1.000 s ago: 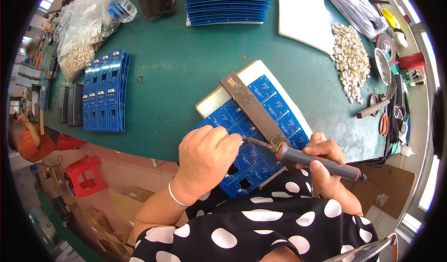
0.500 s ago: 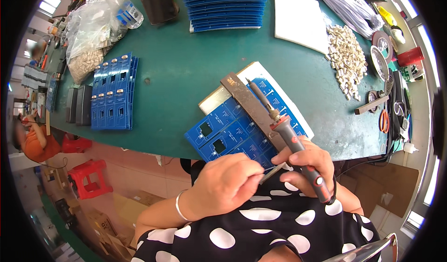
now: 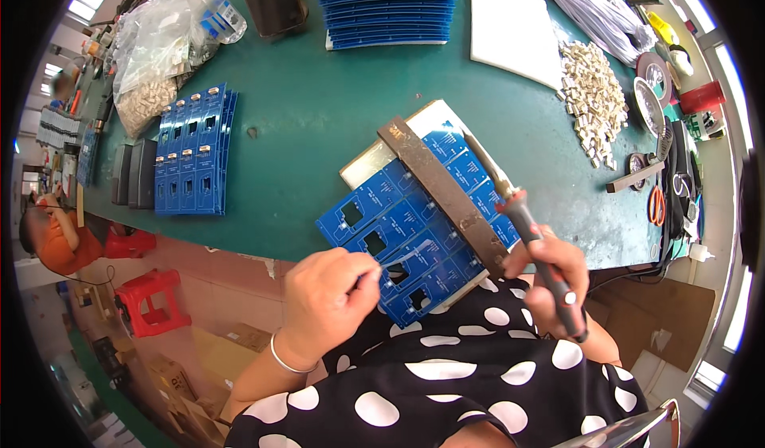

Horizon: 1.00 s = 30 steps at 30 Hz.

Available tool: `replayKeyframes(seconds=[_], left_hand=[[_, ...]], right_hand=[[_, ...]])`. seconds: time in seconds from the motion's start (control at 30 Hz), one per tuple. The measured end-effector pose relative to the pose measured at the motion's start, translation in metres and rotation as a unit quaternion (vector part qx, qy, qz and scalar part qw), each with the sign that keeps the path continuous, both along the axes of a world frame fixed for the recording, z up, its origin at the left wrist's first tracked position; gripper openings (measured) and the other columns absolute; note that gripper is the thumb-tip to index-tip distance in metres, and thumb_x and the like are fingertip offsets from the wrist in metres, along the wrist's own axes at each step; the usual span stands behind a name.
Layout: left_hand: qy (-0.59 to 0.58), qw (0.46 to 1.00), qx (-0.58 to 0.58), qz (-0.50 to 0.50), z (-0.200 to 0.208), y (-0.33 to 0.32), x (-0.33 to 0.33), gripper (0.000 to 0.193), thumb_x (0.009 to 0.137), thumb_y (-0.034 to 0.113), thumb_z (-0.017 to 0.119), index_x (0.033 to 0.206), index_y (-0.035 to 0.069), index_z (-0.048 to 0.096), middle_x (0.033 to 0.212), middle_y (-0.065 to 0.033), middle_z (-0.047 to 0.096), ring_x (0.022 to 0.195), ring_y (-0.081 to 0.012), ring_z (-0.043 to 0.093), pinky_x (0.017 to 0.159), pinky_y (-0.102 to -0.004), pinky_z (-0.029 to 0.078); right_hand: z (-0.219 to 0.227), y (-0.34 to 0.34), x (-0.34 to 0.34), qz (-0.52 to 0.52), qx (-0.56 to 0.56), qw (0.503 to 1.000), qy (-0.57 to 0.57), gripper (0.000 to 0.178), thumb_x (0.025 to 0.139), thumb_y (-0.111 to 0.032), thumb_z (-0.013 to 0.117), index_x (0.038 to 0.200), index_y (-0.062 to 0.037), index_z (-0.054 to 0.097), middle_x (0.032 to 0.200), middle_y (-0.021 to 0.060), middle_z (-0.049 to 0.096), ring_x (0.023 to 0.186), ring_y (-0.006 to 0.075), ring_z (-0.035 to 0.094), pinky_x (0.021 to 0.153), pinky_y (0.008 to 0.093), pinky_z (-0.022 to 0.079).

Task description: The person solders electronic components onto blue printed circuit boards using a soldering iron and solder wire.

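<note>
My right hand (image 3: 558,277) is wrapped round the grey-and-red handle of a soldering iron (image 3: 522,217). Its metal tip points away from me, over the far right side of a blue circuit board panel (image 3: 382,205). A brown metal bar (image 3: 446,193) lies across the panel, which rests tilted on a white foam pad (image 3: 362,169) at the table's near edge. My left hand (image 3: 331,293) is pinched closed beside the panel's near left edge. From its fingertips a thin pale strand of solder wire (image 3: 410,253) reaches over the board, blurred by motion.
Blue panels with fitted connectors (image 3: 191,153) stand at left, near a bag of small parts (image 3: 151,74). A tall stack of blue boards (image 3: 386,10) is at the back. On the right lie white foam (image 3: 514,34), a pile of small connectors (image 3: 594,101) and orange-handled scissors (image 3: 656,206).
My left hand has moved left with the solder wire, uncovering the panel's near corner. My right hand has shifted right, and the iron's tip has moved from beside the bar to the panel's far right side.
</note>
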<state>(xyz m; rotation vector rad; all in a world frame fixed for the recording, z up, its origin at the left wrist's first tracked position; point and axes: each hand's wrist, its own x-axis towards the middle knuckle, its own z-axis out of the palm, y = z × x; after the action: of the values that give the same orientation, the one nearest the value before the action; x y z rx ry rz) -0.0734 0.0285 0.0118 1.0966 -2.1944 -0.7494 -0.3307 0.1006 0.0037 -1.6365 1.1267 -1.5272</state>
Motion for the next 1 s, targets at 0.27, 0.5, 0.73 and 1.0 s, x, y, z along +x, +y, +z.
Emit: replayKeyframes(seconds=[0.27,0.5,0.73,1.0], left_hand=[[0.021,0.997,0.026,0.067,-0.007,-0.004,0.008,0.013,0.068,-0.001,0.066,0.073,0.006,0.057,0.057,-0.0059,0.051,0.048,-0.0223,0.049,0.047,-0.0316,0.039],[0.051,0.992,0.077,0.091,0.003,-0.009,0.007,0.01,0.07,0.0,0.064,0.073,0.005,0.056,0.064,-0.0068,0.055,0.052,-0.0196,0.054,0.049,-0.0294,0.042],[0.079,0.988,0.083,0.099,0.002,-0.018,-0.006,0.006,0.077,-0.002,0.063,0.08,0.001,0.06,0.064,-0.0036,0.055,0.051,-0.0073,0.046,0.047,-0.0226,0.037],[0.103,0.988,0.088,0.077,0.005,-0.028,-0.007,0.005,0.084,-0.003,0.057,0.083,0.001,0.055,0.075,0.0,0.054,0.059,-0.004,0.045,0.053,-0.0186,0.038]], right_hand=[[0.004,0.023,-0.013,-0.047,0.175,0.979,-0.095,0.039,0.087,-0.035,0.058,0.105,-0.0012,0.055,0.083,0.0123,0.057,0.07,0.0174,0.05,0.067,0.031,0.04],[0.013,0.006,-0.012,-0.083,0.103,0.987,-0.089,0.051,0.086,-0.04,0.061,0.115,0.001,0.052,0.104,0.0134,0.059,0.083,0.0194,0.058,0.077,0.0336,0.046],[0.039,0.008,-0.089,-0.213,-0.028,0.976,0.039,0.036,0.089,-0.026,0.056,0.11,0.0038,0.056,0.094,0.0118,0.06,0.079,0.0177,0.06,0.075,0.0303,0.047],[0.071,0.032,-0.187,-0.221,-0.22,0.911,-0.271,0.025,0.093,-0.021,0.051,0.104,-0.0003,0.059,0.07,0.007,0.056,0.068,0.0192,0.051,0.071,0.0342,0.04]])
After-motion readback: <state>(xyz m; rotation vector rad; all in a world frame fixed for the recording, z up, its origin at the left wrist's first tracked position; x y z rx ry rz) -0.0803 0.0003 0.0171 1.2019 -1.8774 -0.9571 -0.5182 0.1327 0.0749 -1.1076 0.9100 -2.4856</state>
